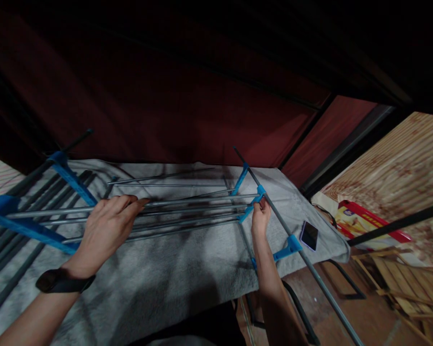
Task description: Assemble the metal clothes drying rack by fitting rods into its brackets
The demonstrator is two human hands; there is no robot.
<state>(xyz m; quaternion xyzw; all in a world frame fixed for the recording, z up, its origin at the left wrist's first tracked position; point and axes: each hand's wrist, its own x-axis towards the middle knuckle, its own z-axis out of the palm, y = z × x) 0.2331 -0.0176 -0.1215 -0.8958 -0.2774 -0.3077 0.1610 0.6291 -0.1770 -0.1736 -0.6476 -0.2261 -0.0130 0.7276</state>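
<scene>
A rack of grey metal tubes (202,198) joined by blue plastic brackets lies across a grey blanket (187,269). My left hand (110,223), with a black watch (63,280) at its wrist, is wrapped over the tubes near the left blue bracket (32,230). Its fingertips on the far side are hidden. At the tubes' other end, my right hand (261,218) pinches the right blue bracket (260,190) where the tubes meet it. A long side pole (319,278) passes through this bracket and slants down to the right. Another blue bracket (290,246) sits lower on the pole.
Several loose-looking tubes (25,216) lie side by side at the left. A phone (309,235) rests on the blanket near its right edge. Beyond that are a red and yellow package (367,221) and a wooden slatted piece (400,278). A dark red panel (166,110) stands behind.
</scene>
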